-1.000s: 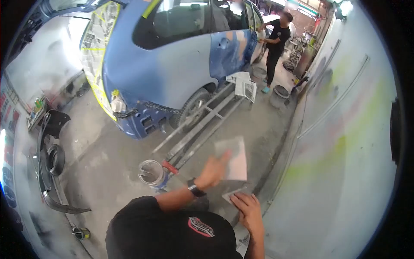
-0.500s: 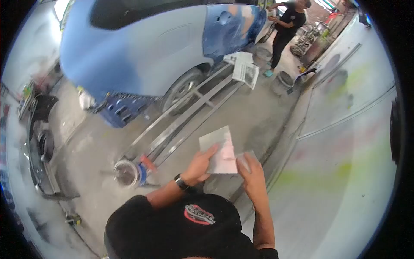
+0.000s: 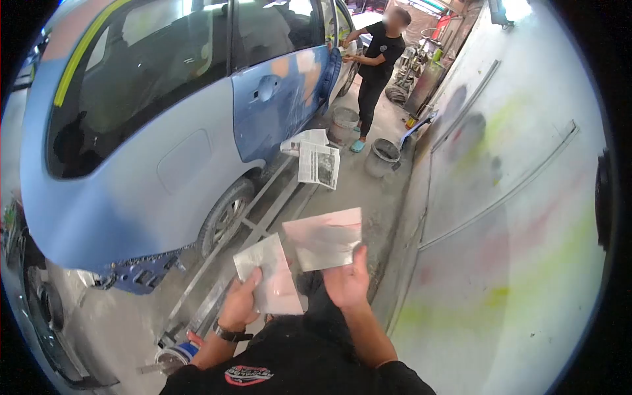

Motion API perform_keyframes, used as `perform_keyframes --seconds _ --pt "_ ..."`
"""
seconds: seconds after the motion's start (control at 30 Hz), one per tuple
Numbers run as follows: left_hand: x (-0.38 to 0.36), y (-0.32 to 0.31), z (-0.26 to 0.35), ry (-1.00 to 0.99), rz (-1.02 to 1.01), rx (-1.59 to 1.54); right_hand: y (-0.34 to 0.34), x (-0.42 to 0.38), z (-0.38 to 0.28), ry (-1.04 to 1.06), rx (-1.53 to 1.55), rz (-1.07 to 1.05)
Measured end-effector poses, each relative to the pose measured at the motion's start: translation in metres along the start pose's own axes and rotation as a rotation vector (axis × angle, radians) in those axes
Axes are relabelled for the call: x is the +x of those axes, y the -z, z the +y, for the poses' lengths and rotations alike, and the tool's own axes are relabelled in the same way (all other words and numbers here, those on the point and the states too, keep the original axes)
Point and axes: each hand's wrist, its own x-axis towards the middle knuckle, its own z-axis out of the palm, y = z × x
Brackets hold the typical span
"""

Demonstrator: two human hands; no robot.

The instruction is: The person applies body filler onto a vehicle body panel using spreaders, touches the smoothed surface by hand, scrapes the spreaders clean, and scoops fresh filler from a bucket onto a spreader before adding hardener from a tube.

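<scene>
In my left hand, below the car's rear wheel, is a flat rectangular plate with pinkish paste on its lower part; my thumb lies over its face. My right hand grips the lower right edge of a second flat plate, which carries a pink smear along its top and a greyish streak. The two plates are side by side, close together, with the right one a little higher. A dark watch is on my left wrist.
A blue and grey car stands at the left. Newspaper lies on a metal frame. Beyond are two buckets and a person in black beside the car. A paint-marked white panel runs along the right.
The view has shifted up toward the car and the person. The plates, overlapping before, are now apart, and the right one's face shows.
</scene>
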Motion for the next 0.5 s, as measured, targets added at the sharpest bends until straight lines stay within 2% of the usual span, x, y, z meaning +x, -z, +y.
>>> perform_keyframes --seconds 0.03,0.1,0.17,0.2,0.27,0.33,0.37,0.4,0.47,0.5 --pt "0.008 0.000 -0.001 -0.007 0.024 0.012 0.000 0.016 0.007 -0.034 0.045 -0.037" --pt "0.029 0.004 0.002 -0.020 0.033 0.027 0.004 0.043 0.029 -0.184 0.024 0.124" --pt "0.055 0.012 0.007 -0.035 0.109 0.047 0.015 0.070 0.054 -0.336 0.009 0.147" --pt "0.071 0.015 0.011 -0.046 0.146 0.053 0.023 0.088 0.066 -0.411 0.003 0.083" --pt "0.106 0.021 0.023 -0.175 0.175 0.043 0.031 0.135 0.080 -0.349 -0.194 -0.139" --pt "0.143 0.045 0.038 -0.253 0.235 0.046 0.036 0.180 0.090 -0.071 -0.560 -0.437" --pt "0.163 0.063 0.045 -0.262 0.275 0.047 0.004 0.212 0.071 0.062 -0.661 -0.502" --pt "0.185 0.079 0.052 -0.270 0.319 0.044 0.019 0.238 0.078 0.006 -0.778 -0.543" --pt "0.229 0.086 0.083 -0.285 0.274 -0.008 0.048 0.291 0.091 -0.118 -1.010 -0.639" --pt "0.251 0.082 0.104 -0.235 0.276 0.018 0.043 0.310 0.087 -0.303 -1.324 -0.662"
